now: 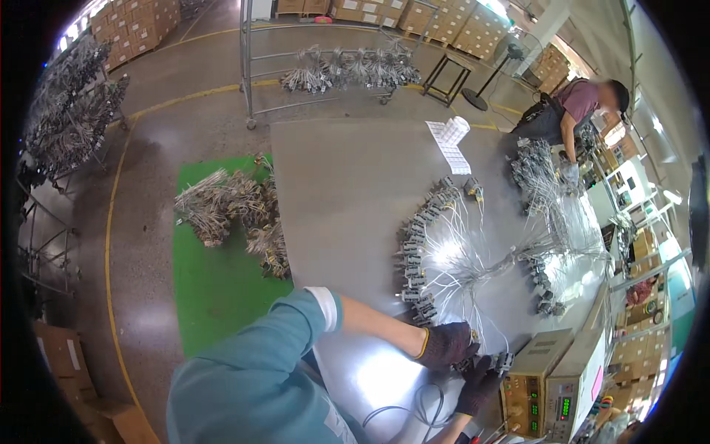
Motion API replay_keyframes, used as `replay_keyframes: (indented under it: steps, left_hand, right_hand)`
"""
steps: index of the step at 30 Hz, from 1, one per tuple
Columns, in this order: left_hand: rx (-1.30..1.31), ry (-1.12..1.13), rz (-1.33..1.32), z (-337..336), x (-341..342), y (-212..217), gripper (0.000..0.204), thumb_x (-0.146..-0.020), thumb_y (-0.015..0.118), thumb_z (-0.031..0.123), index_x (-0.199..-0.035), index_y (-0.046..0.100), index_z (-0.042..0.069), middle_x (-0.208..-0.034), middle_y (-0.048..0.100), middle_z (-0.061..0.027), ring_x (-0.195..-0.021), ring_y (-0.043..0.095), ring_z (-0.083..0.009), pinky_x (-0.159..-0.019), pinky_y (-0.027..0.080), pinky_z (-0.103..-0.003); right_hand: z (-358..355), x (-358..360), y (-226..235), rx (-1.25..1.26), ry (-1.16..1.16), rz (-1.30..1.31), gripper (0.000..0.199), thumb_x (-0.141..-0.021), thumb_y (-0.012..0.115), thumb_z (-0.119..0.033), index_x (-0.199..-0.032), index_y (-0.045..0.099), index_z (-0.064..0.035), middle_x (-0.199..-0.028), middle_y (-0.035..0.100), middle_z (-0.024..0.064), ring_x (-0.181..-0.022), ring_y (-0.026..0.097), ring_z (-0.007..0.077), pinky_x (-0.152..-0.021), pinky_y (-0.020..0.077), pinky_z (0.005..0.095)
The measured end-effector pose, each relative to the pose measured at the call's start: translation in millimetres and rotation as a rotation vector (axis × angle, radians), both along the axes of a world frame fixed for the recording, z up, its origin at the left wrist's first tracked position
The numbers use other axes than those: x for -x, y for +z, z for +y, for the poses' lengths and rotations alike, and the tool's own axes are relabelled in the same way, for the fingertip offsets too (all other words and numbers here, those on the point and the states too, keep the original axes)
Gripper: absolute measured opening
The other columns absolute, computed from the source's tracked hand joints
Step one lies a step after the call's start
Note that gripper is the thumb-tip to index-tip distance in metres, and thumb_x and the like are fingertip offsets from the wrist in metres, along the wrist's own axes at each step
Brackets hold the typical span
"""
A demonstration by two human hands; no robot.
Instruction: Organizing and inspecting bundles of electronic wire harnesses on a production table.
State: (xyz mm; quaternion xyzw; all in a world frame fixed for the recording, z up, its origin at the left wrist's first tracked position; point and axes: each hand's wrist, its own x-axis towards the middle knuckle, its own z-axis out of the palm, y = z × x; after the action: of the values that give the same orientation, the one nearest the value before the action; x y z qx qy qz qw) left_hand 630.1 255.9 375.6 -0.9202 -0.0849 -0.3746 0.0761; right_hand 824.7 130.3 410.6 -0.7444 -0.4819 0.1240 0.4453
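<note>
My left hand, in a dark knitted glove, is closed at the lower right of the grey table. Just below it, my right hand, gloved alike, has its fingers bent round a small grey cable connector beside a test instrument. What the left fingers hold is mostly hidden; a piece of connector shows between the two hands. Thin white cables run up from there to a bundle. Many grey connectors on these cables lie fanned in an arc on the table.
Two boxy instruments with lit displays stand close to my right hand. A black cable loops below. A label roll lies at the far edge. More cable bundles rest on a green mat. A co-worker handles cables at the far right.
</note>
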Motion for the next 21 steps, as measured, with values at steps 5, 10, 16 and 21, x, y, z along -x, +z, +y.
replay_keyframes:
  steps: [5, 10, 16, 21]
  left_hand:
    - [0.279, -0.149, 0.076, 0, -6, -6, 0.063, -0.081, 0.069, 0.031, -0.126, 0.057, -0.012, -0.075, 0.066, -0.0107, -0.066, 0.067, -0.0326, -0.065, 0.048, -0.046]
    - [-0.03, -0.058, -0.083, -1, -22, -43, 0.063, -0.08, 0.067, 0.028, -0.127, 0.058, -0.013, -0.071, 0.064, -0.0101, -0.063, 0.065, -0.0328, -0.064, 0.047, -0.046]
    - [0.072, -0.086, -0.062, 10, 0, -55, 0.059, -0.094, 0.061, 0.024, -0.139, 0.061, -0.015, -0.056, 0.054, -0.0087, -0.044, 0.044, -0.025, -0.05, 0.042, -0.05]
    - [0.478, -0.195, 0.38, 10, 53, 60, 0.093, -0.085, 0.071, 0.019, -0.162, 0.028, -0.011, -0.085, 0.074, -0.0211, -0.08, 0.074, -0.0426, -0.07, 0.057, -0.054]
  right_hand:
    - [3, -4, 16, -0.005, -0.017, -0.072, 0.066, -0.113, 0.059, -0.045, -0.147, 0.052, 0.0105, -0.136, 0.067, 0.0251, -0.119, 0.066, 0.0323, -0.104, 0.0514, 0.0453]
    - [1, -19, 8, 0.04, -0.052, -0.053, 0.066, -0.115, 0.055, -0.042, -0.157, 0.043, 0.0085, -0.149, 0.059, 0.027, -0.129, 0.062, 0.0334, -0.111, 0.0489, 0.0458]
    - [17, 1, 19, 0.219, 0.048, -0.112, 0.037, -0.115, 0.054, -0.027, -0.123, 0.064, 0.0071, -0.108, 0.072, 0.0215, -0.098, 0.07, 0.0298, -0.089, 0.0548, 0.0438]
    - [17, -19, -6, -0.032, 0.092, -0.041, 0.033, -0.105, 0.071, -0.012, -0.134, 0.062, 0.0008, -0.121, 0.071, 0.0105, -0.106, 0.066, 0.0193, -0.099, 0.0529, 0.0355]
